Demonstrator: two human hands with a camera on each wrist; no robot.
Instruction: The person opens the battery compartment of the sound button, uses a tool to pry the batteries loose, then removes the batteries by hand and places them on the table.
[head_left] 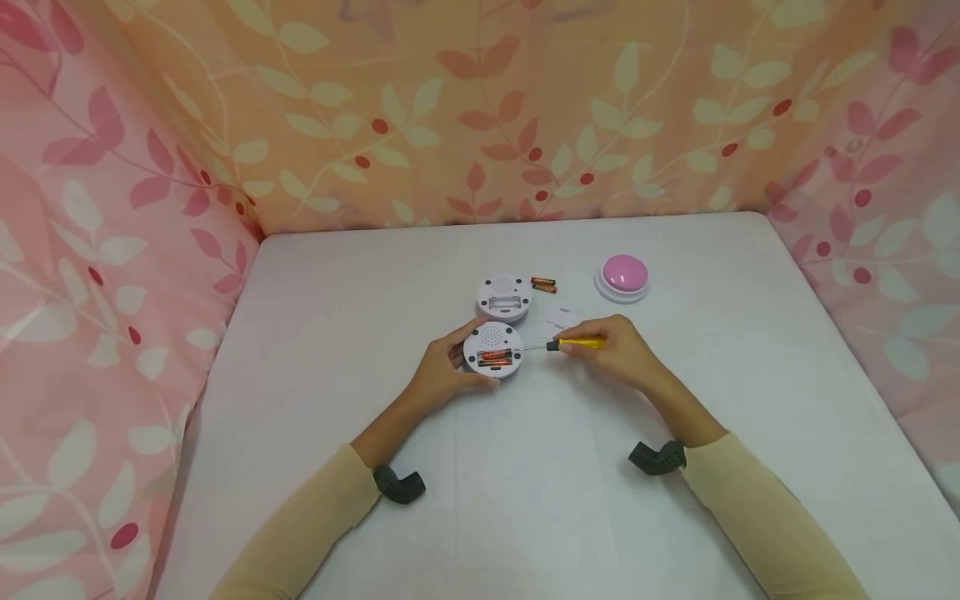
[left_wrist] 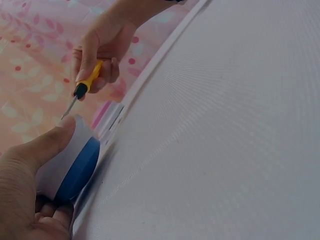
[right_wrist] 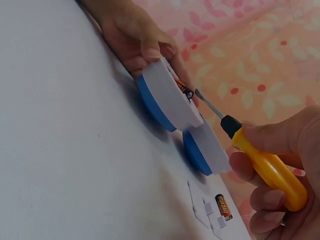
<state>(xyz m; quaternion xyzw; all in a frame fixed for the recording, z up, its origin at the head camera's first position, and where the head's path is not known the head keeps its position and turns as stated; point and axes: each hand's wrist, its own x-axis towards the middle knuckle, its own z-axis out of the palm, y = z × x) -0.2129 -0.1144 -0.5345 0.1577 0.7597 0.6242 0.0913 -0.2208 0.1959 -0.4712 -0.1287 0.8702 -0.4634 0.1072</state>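
Note:
My left hand (head_left: 442,367) grips the rim of a round white push button (head_left: 491,336) with a blue top, bottom side up. Its thumb lies along the near side in the head view. Red-and-black batteries (head_left: 495,358) sit in the uncovered compartment beside the speaker holes. From the right, my right hand (head_left: 618,350) holds a screwdriver (right_wrist: 272,175) by its yellow handle. The flat metal tip points at the battery end (right_wrist: 189,94) in the right wrist view; whether they touch I cannot tell.
Just behind stands a second upturned push button (head_left: 501,287), its battery bay bare. Two loose batteries (head_left: 543,284) lie beside it, with white battery covers (head_left: 561,318) nearer me. A pink-topped push button (head_left: 624,275) stands upright at back right. Floral curtains (head_left: 480,108) border the white table (head_left: 525,500).

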